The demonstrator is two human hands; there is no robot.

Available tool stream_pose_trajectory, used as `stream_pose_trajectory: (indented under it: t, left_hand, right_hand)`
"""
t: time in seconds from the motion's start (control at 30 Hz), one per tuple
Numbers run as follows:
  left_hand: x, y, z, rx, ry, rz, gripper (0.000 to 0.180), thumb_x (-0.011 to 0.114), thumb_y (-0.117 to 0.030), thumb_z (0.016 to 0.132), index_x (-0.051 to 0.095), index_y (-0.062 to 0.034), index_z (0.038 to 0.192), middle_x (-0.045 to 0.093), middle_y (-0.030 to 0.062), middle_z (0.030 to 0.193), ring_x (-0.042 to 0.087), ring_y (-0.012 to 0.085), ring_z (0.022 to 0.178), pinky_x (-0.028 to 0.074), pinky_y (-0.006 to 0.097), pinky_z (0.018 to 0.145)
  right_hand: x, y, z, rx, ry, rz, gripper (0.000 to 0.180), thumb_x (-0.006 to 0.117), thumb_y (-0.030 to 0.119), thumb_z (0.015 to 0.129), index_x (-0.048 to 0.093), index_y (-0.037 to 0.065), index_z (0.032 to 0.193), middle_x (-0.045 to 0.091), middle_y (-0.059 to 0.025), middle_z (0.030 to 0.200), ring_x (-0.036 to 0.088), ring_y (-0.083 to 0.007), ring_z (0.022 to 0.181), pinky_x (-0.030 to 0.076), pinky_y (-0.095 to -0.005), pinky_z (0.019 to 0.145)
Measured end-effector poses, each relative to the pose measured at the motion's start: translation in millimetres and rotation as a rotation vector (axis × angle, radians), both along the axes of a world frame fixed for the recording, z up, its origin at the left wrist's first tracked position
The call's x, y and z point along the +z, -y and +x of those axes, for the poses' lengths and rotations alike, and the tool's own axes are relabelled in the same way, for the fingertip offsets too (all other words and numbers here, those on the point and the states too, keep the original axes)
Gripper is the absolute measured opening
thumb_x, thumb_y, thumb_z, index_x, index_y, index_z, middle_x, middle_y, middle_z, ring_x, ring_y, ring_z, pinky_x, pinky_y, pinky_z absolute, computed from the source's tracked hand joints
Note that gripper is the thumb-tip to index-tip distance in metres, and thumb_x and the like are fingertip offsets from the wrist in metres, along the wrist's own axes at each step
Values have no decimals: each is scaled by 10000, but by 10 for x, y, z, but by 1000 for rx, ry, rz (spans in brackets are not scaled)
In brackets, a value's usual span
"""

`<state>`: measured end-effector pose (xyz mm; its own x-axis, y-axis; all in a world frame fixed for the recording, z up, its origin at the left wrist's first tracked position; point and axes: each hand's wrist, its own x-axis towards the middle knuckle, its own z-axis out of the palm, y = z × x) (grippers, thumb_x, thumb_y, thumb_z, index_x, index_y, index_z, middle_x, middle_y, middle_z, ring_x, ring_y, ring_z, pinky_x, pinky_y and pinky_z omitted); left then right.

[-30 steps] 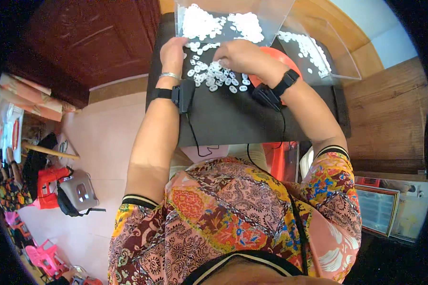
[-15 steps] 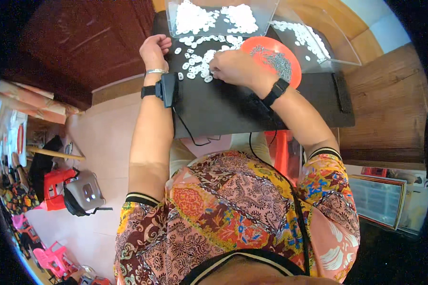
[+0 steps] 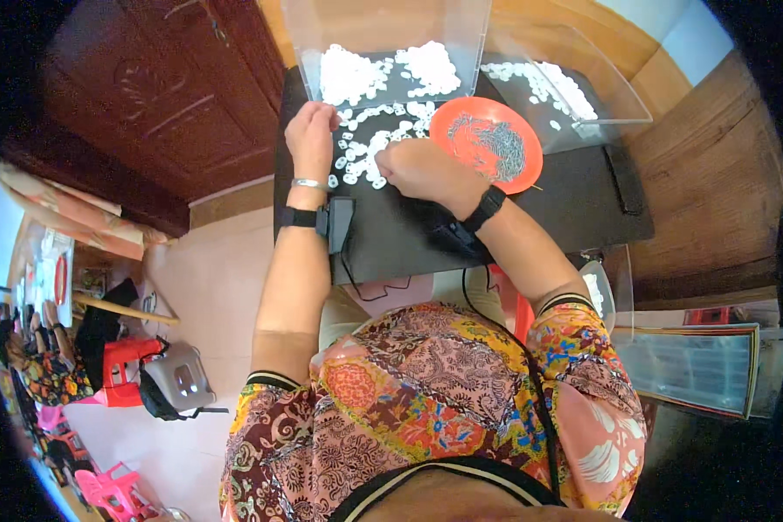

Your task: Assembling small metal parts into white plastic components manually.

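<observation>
A loose heap of small white oval pieces with holes [image 3: 355, 150] lies on the black tabletop [image 3: 391, 228]. At the left of this heap is my left hand [image 3: 311, 135], its fingers curled inward; what they hold, if anything, is hidden. My right hand [image 3: 428, 170] rests knuckles up over the heap's right side. Its fingers are bent down among the white pieces, and the fingertips are out of sight beneath the hand. Just beyond the right hand sits an orange plate [image 3: 530, 174] with many small grey metal pins or screws [image 3: 500, 148] on it.
Behind the heap stands a clear plastic bin [image 3: 391, 22] with more white pieces. Another clear bin [image 3: 617, 100] with white pieces lies at the back right. A cable [image 3: 349, 274] hangs over the table's front edge. A wooden panel [image 3: 704, 191] borders the right side.
My left hand has shifted right, from the table's left edge toward the heap, and its fingers look more curled. The right hand stays over the white pieces. The whole view has tilted slightly.
</observation>
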<state>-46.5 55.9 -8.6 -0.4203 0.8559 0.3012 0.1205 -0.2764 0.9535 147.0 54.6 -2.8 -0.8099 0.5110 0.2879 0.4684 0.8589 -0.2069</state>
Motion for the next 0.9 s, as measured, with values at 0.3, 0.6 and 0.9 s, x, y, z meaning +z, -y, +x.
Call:
stream_pose_trajectory:
  t: [0.3, 0.6, 0.9]
  left_hand:
    - [111, 81, 161, -106, -91, -85, 187, 518, -131, 815, 637, 1, 760, 609, 54, 648, 564, 116, 593, 440, 245, 574]
    - [142, 203, 399, -498, -68, -280, 153, 506, -144, 849, 591, -34, 787, 573, 9, 658, 515, 93, 595, 393, 218, 554]
    - [112, 173, 316, -696, 358, -305, 151, 489, -168, 872, 554, -47, 809, 600, 51, 675, 573, 121, 588, 420, 203, 545]
  right_hand:
    - [-17, -45, 55, -20, -129, -65, 99, 528, 84, 792, 614, 46, 822, 606, -138, 774, 606, -311, 723, 480, -386, 635]
    - [193, -136, 101, -136, -650, -264, 113, 595, 112, 779, 654, 59, 858, 607, -130, 792, 597, -296, 747, 483, -359, 675]
    - [213, -163, 77, -3, -673, -199, 133, 635, 84, 756, 650, 27, 876, 604, -90, 788, 596, -204, 707, 479, -293, 637]
